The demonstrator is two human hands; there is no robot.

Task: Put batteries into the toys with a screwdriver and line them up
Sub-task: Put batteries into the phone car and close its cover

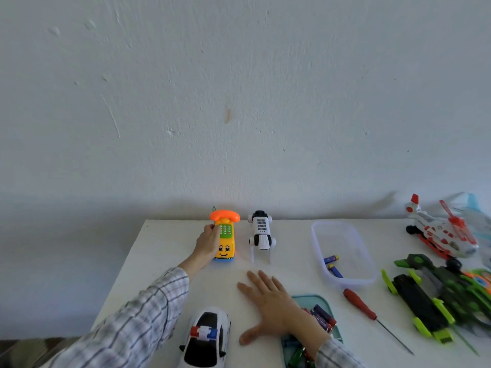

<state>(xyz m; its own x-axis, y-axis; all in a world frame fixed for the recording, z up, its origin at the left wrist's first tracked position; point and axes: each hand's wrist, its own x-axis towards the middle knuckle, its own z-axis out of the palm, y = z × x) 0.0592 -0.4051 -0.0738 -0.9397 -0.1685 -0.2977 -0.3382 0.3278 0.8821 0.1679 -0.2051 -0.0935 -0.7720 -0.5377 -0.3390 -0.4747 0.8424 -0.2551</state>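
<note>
The yellow toy phone [225, 239] stands at the table's [164, 251] far edge by the wall, just left of the white robot dog [261, 235]. The left hand [208, 244] curls round the phone's left side (fingertips partly hidden behind it). The right hand [268, 301] lies flat, fingers spread, holding nothing, its wrist covering part of the teal tray [322, 301] of batteries [322, 316]. The red-handled screwdriver [361, 305] lies beside a clear tub [316, 235]. The police car [206, 338] is cut off below.
</note>
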